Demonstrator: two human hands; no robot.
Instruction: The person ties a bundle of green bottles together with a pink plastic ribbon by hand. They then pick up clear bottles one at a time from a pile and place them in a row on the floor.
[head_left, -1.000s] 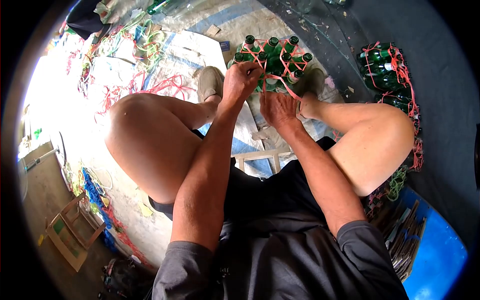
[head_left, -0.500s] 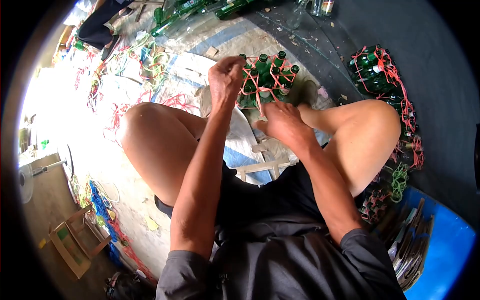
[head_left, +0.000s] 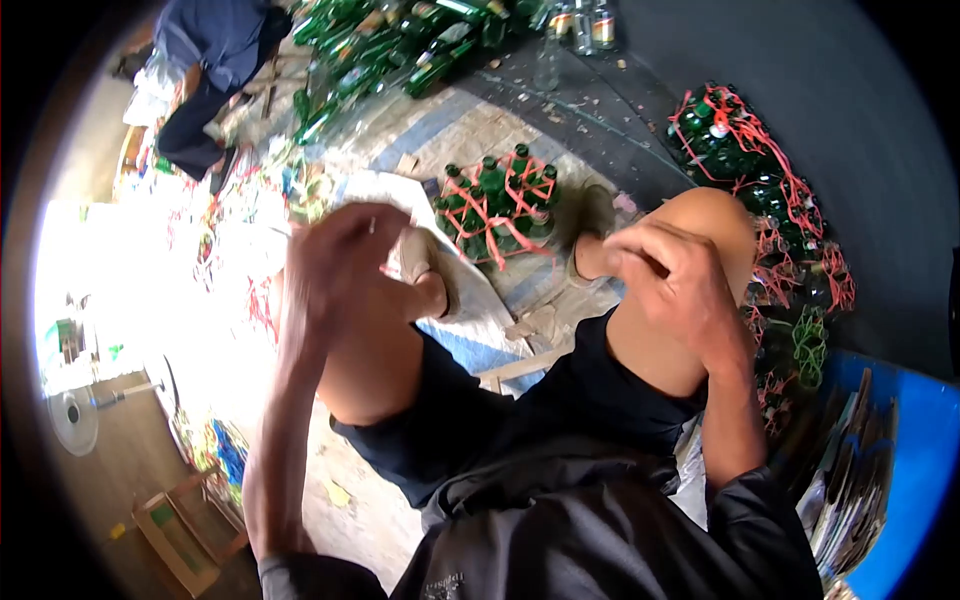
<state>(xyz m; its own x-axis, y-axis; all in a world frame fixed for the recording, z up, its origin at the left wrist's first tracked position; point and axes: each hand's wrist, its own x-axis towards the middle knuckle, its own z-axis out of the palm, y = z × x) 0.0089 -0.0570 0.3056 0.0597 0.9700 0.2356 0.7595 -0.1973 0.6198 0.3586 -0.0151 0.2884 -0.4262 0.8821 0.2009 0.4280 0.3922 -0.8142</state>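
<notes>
Left hand (head_left: 345, 255) blurred; cannot tell its grip. Right hand (head_left: 675, 285) loosely open, seemingly empty. Snug string (head_left: 487, 222) should steady bottles (head_left: 492, 182).

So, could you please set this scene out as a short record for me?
Left hand: blurred, seen over the left leg; grip unclear
Right hand: seen over the right leg, fingers curled, nothing visible in it
Nearest item: bundle of green bottles, upright between the left shoe and right shoe
Binding: pink strips around and across the bundle
Contact: neither hand on the bundle
Beyond: loose green bottles in a heap
Right side: more tied bottles; blue container
Left side: fan
</notes>
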